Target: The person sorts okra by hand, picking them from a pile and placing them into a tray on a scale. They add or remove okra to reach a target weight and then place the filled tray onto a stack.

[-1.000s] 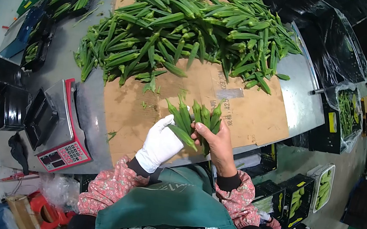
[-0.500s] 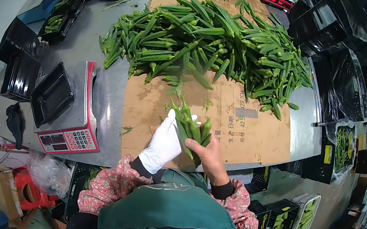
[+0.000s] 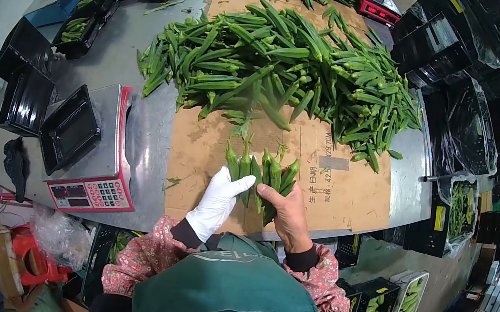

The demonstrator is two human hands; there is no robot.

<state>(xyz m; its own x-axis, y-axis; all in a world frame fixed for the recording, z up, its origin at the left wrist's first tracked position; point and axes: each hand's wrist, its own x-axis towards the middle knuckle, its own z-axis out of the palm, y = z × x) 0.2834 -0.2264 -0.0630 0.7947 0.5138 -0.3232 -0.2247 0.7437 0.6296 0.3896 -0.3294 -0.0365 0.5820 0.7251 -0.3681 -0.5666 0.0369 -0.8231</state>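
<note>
Several okra pods (image 3: 240, 164) are gripped in my left hand (image 3: 217, 198), which wears a white glove. More pods (image 3: 275, 175) are held in my bare right hand (image 3: 290, 214), its thumb pressed across them. The two bunches sit side by side, stems pointing away from me, over a flattened cardboard sheet (image 3: 349, 196). Just beyond my hands lies a large heap of okra (image 3: 279, 62). To the left, an empty black tray (image 3: 71, 129) rests on a scale (image 3: 97, 157) with a red rim and keypad.
Stacked black trays (image 3: 26, 100) stand left of the scale. Trays filled with okra (image 3: 74, 34) line the far left. A second red scale (image 3: 374, 8) is at the back right. Black crates (image 3: 441, 218) stand beyond the table's right edge.
My hands have moved slightly apart, and the okra has spread from one overlapping bunch into two bunches with stems lined up. My left thumb now lies across its pods.
</note>
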